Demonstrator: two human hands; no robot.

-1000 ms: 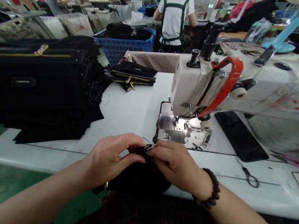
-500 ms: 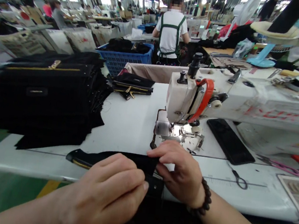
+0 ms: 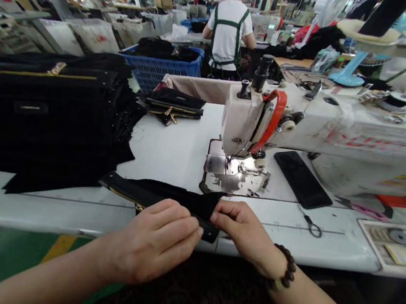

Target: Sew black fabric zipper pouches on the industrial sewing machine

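Note:
A long black fabric strip with a gold zipper (image 3: 153, 193) lies along the near edge of the white sewing table (image 3: 173, 153). My left hand (image 3: 157, 242) is closed on the strip's near edge, fingers curled. My right hand (image 3: 243, 231), with a dark bead bracelet on the wrist, pinches the strip's right end just in front of the sewing machine's needle plate (image 3: 231, 175). The white sewing machine (image 3: 266, 120) with an orange guard stands behind my hands.
A tall stack of black zippered fabric pieces (image 3: 48, 113) fills the table's left. A smaller pile (image 3: 175, 106) lies at the back. A black phone (image 3: 301, 179), small snips (image 3: 310, 226) and pink scissors (image 3: 361, 207) lie right. A person in a white shirt (image 3: 228, 32) stands beyond a blue basket (image 3: 157, 67).
The bunched black piece has been drawn out into a long strip lying leftward across the table edge. Both hands stay closed on it, now lower and nearer the table's front.

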